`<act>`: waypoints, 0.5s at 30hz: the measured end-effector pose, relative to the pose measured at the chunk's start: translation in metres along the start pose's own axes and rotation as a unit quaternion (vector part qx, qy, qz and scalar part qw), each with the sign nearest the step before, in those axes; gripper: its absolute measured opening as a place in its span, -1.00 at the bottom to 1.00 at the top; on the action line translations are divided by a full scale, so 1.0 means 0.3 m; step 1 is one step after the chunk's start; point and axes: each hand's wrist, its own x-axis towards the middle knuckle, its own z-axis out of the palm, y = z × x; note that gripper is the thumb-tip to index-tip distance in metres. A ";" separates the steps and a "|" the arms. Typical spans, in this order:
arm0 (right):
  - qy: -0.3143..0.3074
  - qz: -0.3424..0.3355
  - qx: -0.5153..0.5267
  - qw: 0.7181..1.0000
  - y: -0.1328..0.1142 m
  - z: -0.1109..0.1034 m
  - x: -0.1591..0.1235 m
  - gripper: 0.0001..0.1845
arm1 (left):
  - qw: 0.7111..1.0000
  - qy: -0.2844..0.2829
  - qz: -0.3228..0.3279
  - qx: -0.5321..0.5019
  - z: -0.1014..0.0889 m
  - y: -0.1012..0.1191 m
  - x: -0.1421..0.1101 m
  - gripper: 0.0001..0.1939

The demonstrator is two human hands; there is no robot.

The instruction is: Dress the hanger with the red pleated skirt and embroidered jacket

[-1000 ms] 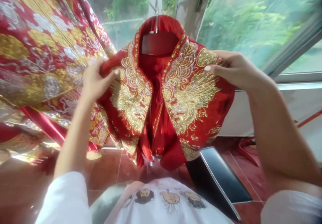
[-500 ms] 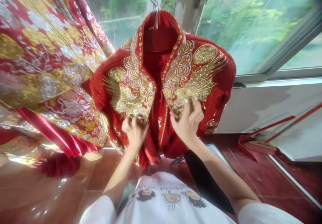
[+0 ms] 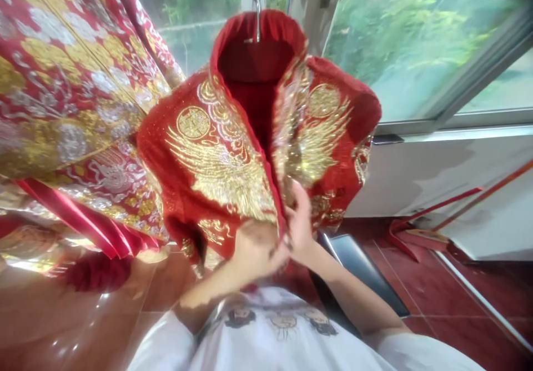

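A red jacket [image 3: 170,154] with gold and silver embroidery hangs in front of me on a hanger [image 3: 258,24], whose metal hook shows above the collar. Low on the front opening, my left hand [image 3: 256,249] is closed on the jacket's edge, its fingers partly hidden and blurred. Close beside it, my right hand [image 3: 300,229] grips the opposite front edge, thumb and fingers pinching the cloth. Both front edges are nearly together at my hands, while the neck stays parted.
A larger red, gold and silver embroidered garment [image 3: 75,82] hangs at the left. Behind the jacket are windows [image 3: 400,49] above a white wall [image 3: 437,176]. A long-handled red dustpan [image 3: 420,237] stands on the tiled floor [image 3: 449,293], near a dark flat-topped object [image 3: 362,271].
My hands have come together from the two sides of the jacket's front, drawing its edges inward and down. The left hand moved right, and the jacket's opening has narrowed.
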 end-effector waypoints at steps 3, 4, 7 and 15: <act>0.038 0.029 0.071 0.996 0.079 0.075 0.095 -0.38 | 0.993 -0.009 -0.105 0.059 0.149 -0.142 0.003 -0.67; 0.055 0.043 0.083 0.994 0.097 0.095 0.108 -0.37 | 0.988 -0.002 -0.134 0.079 0.189 -0.187 -0.010 -0.69; 0.109 0.080 0.031 0.990 0.121 0.136 0.089 -0.35 | 0.970 0.029 -0.203 0.128 0.258 -0.279 -0.079 -0.76; 0.122 0.222 -0.067 0.965 0.197 0.137 -0.003 -0.38 | 0.923 0.041 -0.340 0.176 0.219 -0.326 -0.279 -0.75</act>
